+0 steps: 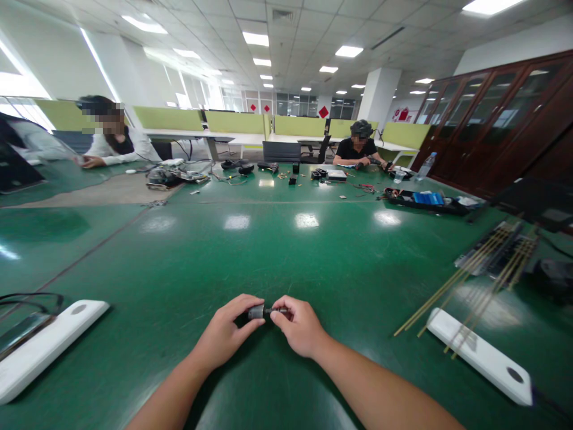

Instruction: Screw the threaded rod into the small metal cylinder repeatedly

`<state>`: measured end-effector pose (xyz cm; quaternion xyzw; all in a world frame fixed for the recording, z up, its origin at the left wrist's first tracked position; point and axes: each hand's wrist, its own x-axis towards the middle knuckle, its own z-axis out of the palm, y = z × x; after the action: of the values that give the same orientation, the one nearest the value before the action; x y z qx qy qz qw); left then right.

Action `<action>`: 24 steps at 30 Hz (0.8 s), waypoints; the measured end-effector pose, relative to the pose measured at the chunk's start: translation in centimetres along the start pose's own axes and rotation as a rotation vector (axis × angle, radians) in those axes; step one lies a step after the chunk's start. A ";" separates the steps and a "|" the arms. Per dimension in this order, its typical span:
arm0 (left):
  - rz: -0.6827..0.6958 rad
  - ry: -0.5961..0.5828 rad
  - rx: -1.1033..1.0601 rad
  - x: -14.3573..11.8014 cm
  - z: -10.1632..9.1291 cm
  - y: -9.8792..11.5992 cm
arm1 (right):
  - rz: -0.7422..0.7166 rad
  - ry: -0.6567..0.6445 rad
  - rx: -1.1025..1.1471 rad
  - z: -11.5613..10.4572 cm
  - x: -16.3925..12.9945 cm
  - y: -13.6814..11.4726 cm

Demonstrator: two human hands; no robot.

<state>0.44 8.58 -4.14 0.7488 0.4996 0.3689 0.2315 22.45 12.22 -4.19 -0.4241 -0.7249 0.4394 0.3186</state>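
My left hand [226, 330] pinches a small grey cylindrical part [256, 311], like a little motor, just above the green table [313, 263]. My right hand [299, 325] grips the thin dark shaft end [276, 310] sticking out of that part's right side. Both hands meet at the near middle of the table, fingers closed around the piece. Most of the part is hidden by my fingers.
A white flat bar [42, 346] lies at the near left, another white bar [481, 355] at the near right under several thin brass rods [465, 278]. Two other people sit at the far side among scattered small parts, tools and a dark tray [425, 201].
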 end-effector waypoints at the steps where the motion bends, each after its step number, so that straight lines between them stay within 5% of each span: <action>1: -0.001 -0.001 0.000 0.0 0.0 0.0 | -0.001 0.000 0.004 0.0 0.0 0.0; 24: 0.005 0.024 0.010 0.0 -0.1 0.1 | 0.005 0.001 0.027 0.1 0.0 0.4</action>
<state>0.38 8.54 -4.03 0.7467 0.5024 0.3758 0.2209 22.51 12.28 -4.56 -0.4218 -0.7176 0.4500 0.3235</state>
